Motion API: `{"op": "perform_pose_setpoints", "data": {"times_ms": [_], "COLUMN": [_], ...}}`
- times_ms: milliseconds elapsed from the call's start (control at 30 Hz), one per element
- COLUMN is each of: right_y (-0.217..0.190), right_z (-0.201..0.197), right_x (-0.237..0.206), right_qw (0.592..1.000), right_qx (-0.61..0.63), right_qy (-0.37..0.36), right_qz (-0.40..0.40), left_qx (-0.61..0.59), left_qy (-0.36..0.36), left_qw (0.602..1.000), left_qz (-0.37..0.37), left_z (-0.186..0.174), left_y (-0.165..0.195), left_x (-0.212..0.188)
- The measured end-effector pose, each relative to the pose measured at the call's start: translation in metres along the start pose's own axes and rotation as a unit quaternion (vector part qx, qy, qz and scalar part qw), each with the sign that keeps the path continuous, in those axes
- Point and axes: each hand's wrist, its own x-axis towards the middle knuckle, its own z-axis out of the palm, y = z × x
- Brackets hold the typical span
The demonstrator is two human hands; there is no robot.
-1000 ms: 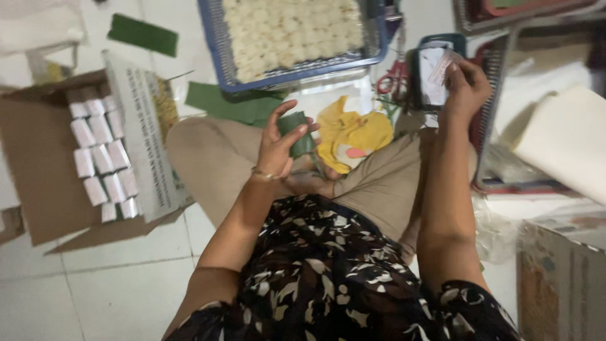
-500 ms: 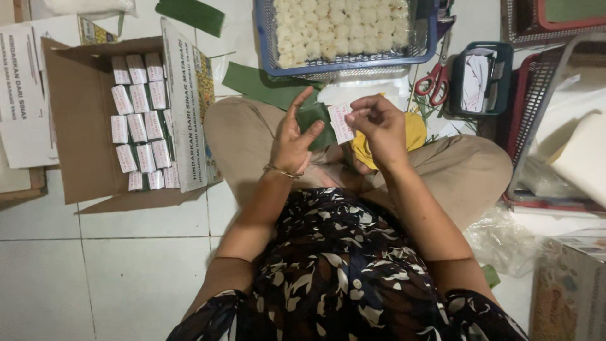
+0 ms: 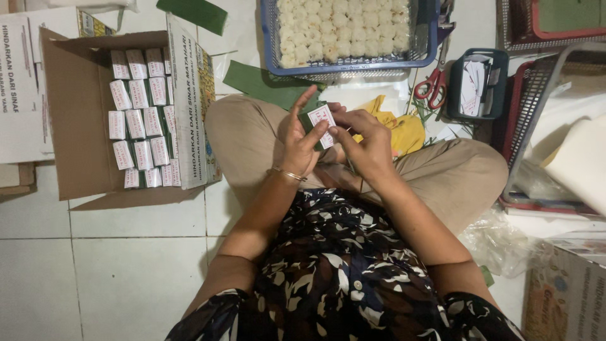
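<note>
1. Centrally, over the lap: left hand and right hand together pinched a small white red-printed paper label against a green leaf-wrapped parcel, fingers clenched to steady it.
2. Label: rectangular, tilted.
3. Nearby: brown cardboard box of finished labelled parcels; blue plastic basket of white cakes.

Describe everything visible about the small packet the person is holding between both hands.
The small packet is a flat, roughly rectangular bundle wrapped in dark green leaf, with a white paper label printed in red across its upper face. It sits tilted above the person's lap, label up. The left hand supports it from the left, fingers partly spread, while the right hand presses on its right edge with thumb and fingertips. Its underside and contents are hidden. It resembles the labelled packets lined up in the cardboard box.
</note>
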Motion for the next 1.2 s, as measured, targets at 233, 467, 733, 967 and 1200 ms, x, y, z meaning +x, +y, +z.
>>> {"op": "perform_pose_setpoints", "data": {"times_ms": [233, 467, 733, 967, 1200], "right_y": [-0.005, -0.013, -0.006, -0.001, 0.023], "right_z": [0.010, 0.013, -0.001, -0.006, -0.022], "right_x": [-0.002, -0.005, 0.001, 0.005, 0.013], "right_qw": [0.994, 0.978, 0.963, 0.951, 0.994], "right_qx": [-0.044, -0.100, -0.169, -0.230, -0.063], "right_qy": [0.055, 0.048, 0.006, 0.083, 0.061], "right_qz": [-0.080, -0.175, -0.209, -0.187, -0.060], "left_qx": [0.038, -0.014, 0.002, 0.065, 0.145], "left_qy": [0.032, 0.088, 0.016, 0.045, 0.069], "left_qw": [0.998, 0.995, 1.000, 0.997, 0.987], "left_qz": [0.030, 0.052, -0.008, -0.022, -0.021], "left_z": [-0.007, 0.010, 0.004, -0.029, -0.037], "left_y": [-0.015, -0.019, 0.004, -0.015, -0.041], "left_x": [0.007, 0.003, 0.009, 0.020, 0.030]}}
